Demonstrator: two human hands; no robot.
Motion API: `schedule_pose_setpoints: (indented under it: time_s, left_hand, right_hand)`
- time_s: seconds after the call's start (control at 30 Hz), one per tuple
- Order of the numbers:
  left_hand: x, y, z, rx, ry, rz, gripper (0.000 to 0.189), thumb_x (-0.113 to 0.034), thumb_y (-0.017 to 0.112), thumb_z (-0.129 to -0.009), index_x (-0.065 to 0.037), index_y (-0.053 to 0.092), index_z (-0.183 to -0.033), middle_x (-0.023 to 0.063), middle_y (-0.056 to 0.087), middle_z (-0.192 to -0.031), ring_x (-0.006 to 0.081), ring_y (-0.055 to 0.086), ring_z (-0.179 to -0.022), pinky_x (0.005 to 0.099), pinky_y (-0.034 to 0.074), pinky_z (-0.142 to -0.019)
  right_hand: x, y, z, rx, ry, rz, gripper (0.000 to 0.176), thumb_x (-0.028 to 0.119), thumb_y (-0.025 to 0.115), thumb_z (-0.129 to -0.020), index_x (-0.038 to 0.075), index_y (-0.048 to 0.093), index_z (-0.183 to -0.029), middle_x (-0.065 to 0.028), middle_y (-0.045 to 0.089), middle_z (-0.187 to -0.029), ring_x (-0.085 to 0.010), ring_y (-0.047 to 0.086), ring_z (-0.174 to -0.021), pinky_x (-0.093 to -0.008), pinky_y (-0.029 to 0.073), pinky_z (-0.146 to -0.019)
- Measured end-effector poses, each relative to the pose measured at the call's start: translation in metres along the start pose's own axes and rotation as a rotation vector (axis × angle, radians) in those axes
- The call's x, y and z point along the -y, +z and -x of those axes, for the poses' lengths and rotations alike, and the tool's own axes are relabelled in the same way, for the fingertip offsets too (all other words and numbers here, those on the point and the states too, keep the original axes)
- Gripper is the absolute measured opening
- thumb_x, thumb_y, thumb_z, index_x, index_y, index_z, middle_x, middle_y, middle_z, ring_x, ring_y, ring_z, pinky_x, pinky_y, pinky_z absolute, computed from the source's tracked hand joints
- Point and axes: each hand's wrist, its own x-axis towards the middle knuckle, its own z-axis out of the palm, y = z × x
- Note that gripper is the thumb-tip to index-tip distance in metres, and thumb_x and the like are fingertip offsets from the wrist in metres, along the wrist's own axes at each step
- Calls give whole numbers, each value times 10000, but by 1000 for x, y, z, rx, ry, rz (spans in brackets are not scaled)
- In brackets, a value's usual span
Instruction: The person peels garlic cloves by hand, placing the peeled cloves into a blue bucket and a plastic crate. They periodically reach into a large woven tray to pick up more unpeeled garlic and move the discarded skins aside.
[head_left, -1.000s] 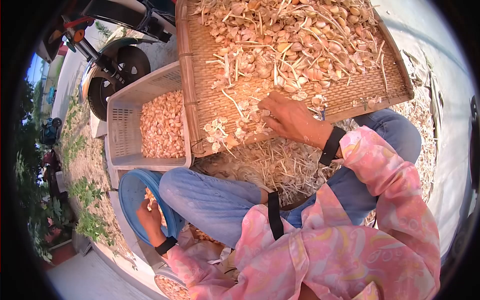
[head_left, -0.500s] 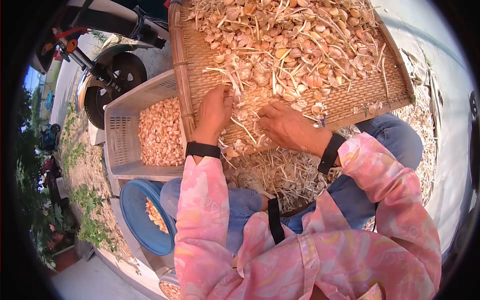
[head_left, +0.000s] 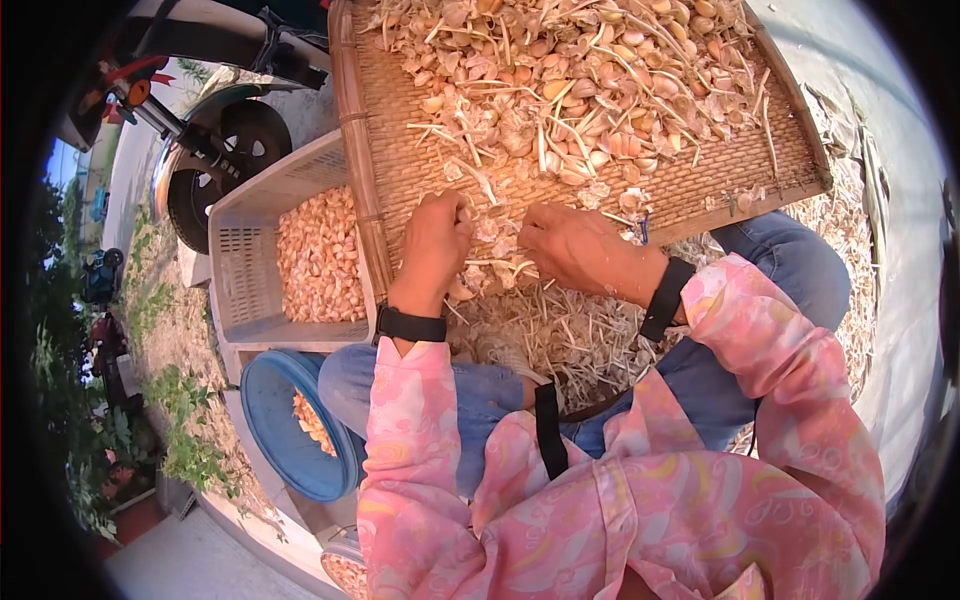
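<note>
A woven bamboo tray (head_left: 400, 170) rests on my knees, heaped with garlic cloves, skins and stems (head_left: 570, 80). My left hand (head_left: 435, 245) sits at the tray's near edge, fingers curled over loose skins and cloves. My right hand (head_left: 570, 245) lies beside it, fingers bent on the same scattered bits. Whether either hand grips a clove is hidden under the fingers. Both wrists wear black bands.
A white plastic crate (head_left: 240, 260) of peeled cloves stands left of the tray. A blue bucket (head_left: 275, 420) with some cloves sits below it. Stems and skins litter the ground (head_left: 560, 340) under the tray. A motorbike wheel (head_left: 225, 150) is at the far left.
My left hand came up from the blue bucket to the tray's near edge, then drew back slightly toward me. My right hand stayed at the tray edge.
</note>
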Motion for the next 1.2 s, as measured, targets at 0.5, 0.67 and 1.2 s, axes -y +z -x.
schedule_pose_setpoints:
  time_s: [0.5, 0.67, 1.2]
  left_hand:
    - [-50, 1, 38, -8, -112, 915, 177, -12, 495, -867, 33, 571, -1020, 54, 624, -839, 93, 592, -683, 205, 494, -624]
    - [-73, 5, 45, 44, -119, 696, 127, -18, 461, -882, 10, 572, -936, 50, 612, -776, 97, 587, -618, 211, 480, -544]
    - [-81, 38, 28, -77, -6, 314, 164, 16, 466, -762, 73, 506, -910, 238, 596, -822, 335, 630, -736, 366, 487, -599]
  right_hand:
    - [3, -3, -16, -367, -15, -529, 307, 160, 557, -851, 32, 511, -1126, -154, 589, -920, -324, 582, -862, -387, 461, -720]
    - [5, -14, -7, -256, -38, -379, 184, 184, 545, -864, 58, 529, -997, -129, 593, -859, -328, 586, -815, -406, 465, -674]
    - [-16, 3, -13, -308, 377, -687, 139, 139, 484, -907, 9, 532, -892, -61, 552, -712, -142, 527, -659, -280, 433, -580]
